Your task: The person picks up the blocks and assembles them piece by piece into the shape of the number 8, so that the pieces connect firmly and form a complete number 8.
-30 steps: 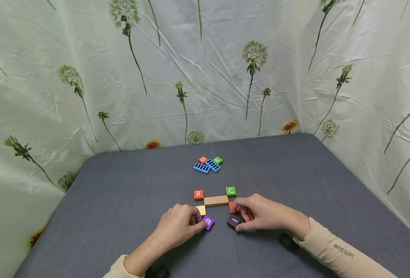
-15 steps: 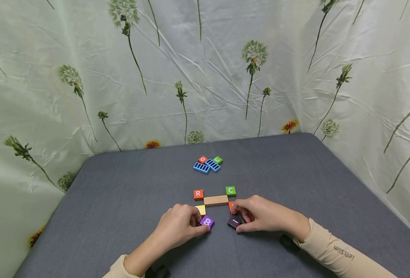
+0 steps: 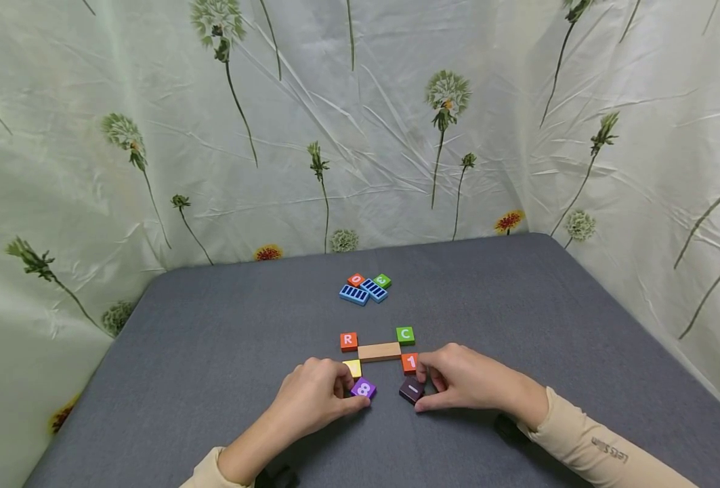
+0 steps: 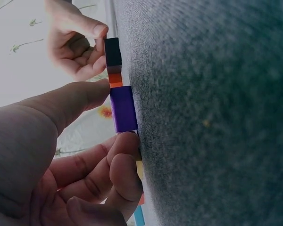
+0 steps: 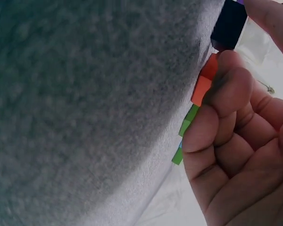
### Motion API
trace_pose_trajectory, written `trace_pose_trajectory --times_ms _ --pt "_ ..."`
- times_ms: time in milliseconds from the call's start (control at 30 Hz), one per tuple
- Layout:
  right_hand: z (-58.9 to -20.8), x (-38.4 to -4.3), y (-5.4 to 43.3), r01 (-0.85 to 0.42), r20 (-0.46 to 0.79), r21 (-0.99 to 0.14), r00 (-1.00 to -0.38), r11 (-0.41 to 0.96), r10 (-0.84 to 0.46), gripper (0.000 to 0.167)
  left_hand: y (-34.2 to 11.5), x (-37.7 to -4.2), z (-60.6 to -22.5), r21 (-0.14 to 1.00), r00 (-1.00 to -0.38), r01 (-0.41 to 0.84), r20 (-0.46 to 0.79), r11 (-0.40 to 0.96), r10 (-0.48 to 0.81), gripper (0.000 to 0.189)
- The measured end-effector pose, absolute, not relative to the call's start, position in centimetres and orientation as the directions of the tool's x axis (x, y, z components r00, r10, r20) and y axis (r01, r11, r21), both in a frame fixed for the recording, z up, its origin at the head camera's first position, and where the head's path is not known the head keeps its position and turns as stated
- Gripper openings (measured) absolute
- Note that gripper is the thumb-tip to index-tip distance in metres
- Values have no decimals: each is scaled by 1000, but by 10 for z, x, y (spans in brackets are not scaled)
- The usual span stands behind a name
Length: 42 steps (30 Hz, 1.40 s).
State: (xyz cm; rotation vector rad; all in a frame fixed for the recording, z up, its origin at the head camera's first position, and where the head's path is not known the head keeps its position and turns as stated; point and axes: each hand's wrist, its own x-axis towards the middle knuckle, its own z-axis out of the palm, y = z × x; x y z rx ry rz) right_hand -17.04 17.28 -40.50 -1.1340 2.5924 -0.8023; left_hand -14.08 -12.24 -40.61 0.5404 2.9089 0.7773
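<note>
Between its thumb and fingertips, my left hand (image 3: 313,393) pinches a purple block (image 3: 364,388) marked with a white 8. To its right, my right hand (image 3: 472,376) holds a black block (image 3: 411,390) with a short light bar on top; the thumb lies along one side and a fingertip against another. Both blocks sit at an angle, low at the table surface. Just behind the black one is a red-orange block (image 3: 409,364) marked 1. A yellow block (image 3: 353,368), partly covered by my left fingers, lies behind the purple one. A plain wooden plank (image 3: 379,352) spans between these.
A red-orange R block (image 3: 349,341) and a green C block (image 3: 405,335) stand at the plank's far corners. Farther back lie two blue slatted pieces (image 3: 354,295), a red-orange 0 block (image 3: 356,279) and a green block (image 3: 383,280). A floral curtain (image 3: 384,135) hangs behind the grey table (image 3: 244,312).
My left thumb has slid to the purple block's near edge, uncovering its 8. My right fingers have drawn back slightly rightward, exposing the 1 on the red-orange block.
</note>
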Motion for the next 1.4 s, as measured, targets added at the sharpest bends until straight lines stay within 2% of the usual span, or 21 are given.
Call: trace_pose_trajectory --times_ms 600,967,1400 --pt "-405 -169 163 -605 23 -499 -725 621 -689 32 -122 -140 -406 483 -934 320 18 815 356 33" --pt "-404 -172 159 -569 -29 -491 -746 659 -665 32 -122 -140 -406 480 -934 320 14 817 357 32" --pt "-401 -169 157 -573 -9 -449 -765 686 -644 34 -122 -140 -405 483 -934 315 7 817 356 32"
